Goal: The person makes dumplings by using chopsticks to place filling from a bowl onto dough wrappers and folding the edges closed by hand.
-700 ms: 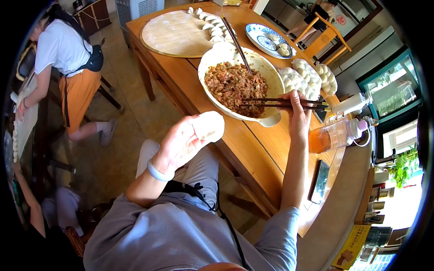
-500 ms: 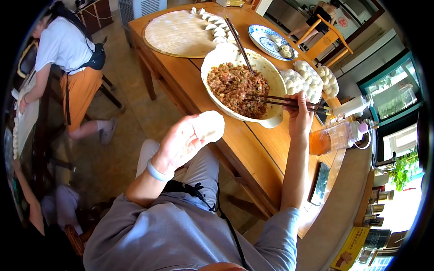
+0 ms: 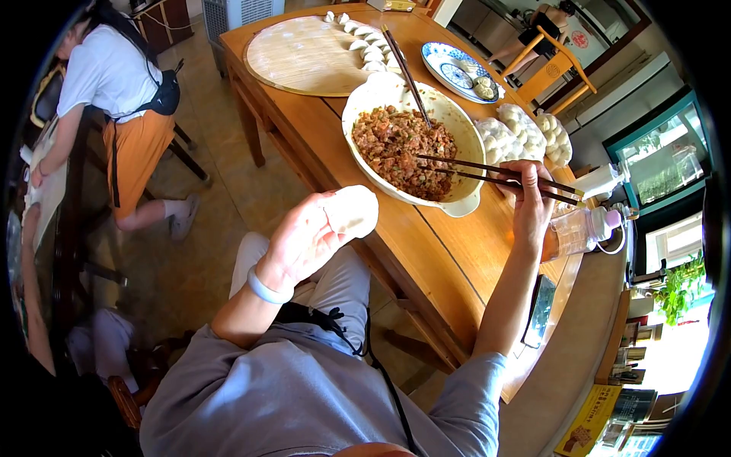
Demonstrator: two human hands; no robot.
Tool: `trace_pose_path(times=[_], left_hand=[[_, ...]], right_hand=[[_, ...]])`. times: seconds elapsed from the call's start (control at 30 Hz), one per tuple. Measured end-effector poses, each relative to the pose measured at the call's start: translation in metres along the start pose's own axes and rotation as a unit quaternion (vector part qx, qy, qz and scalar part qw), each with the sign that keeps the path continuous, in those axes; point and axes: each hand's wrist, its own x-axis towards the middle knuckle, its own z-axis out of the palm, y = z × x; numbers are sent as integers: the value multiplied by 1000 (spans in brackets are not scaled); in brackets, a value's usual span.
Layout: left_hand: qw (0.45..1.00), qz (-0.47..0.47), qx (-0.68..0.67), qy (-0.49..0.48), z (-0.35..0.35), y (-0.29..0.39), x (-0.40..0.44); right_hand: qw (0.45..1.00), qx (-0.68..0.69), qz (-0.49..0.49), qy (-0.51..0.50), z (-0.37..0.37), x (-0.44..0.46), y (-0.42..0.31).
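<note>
A round, pale dumpling wrapper [image 3: 355, 211] lies across the fingers of my left hand [image 3: 293, 240], which holds it palm up near the table's edge. My right hand [image 3: 531, 199] grips a pair of dark chopsticks [image 3: 499, 169], their tips over the meat filling [image 3: 396, 148]. That filling sits in a large cream bowl [image 3: 461, 206] with flour marks on its rim. Another pair of chopsticks [image 3: 405, 72] stands in the filling, leaning on the bowl's far side. Whether the tips in my right hand touch the meat, I cannot tell.
Folded dumplings [image 3: 373, 55] line a round floured board [image 3: 297, 57]. Beyond the bowl are a blue-patterned plate [image 3: 445, 72] and bagged dumplings [image 3: 521, 129]. A bottle [image 3: 571, 232] and phone [image 3: 539, 308] lie right of my forearm. Another person [image 3: 126, 84] leans over a surface at left.
My right hand has shifted right with the chopsticks, now overlapping the bottle more. My left hand and the wrapper stay nearly still. Another person's arm at far left has reached farther up.
</note>
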Motion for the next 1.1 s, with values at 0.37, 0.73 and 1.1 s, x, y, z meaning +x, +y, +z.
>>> trace_pose_path(times=[0.37, 0.73, 1.1], left_hand=[[1000, -4, -2, -1, 1, -2, 1], [1000, 10, 24, -9, 0, 4, -2], [996, 71, 39, -44, 32, 13, -2]], right_hand=[[996, 19, 75, 46, 26, -2, 29], [963, 201, 138, 115, 11, 2, 55], [943, 271, 127, 143, -1, 8, 48]])
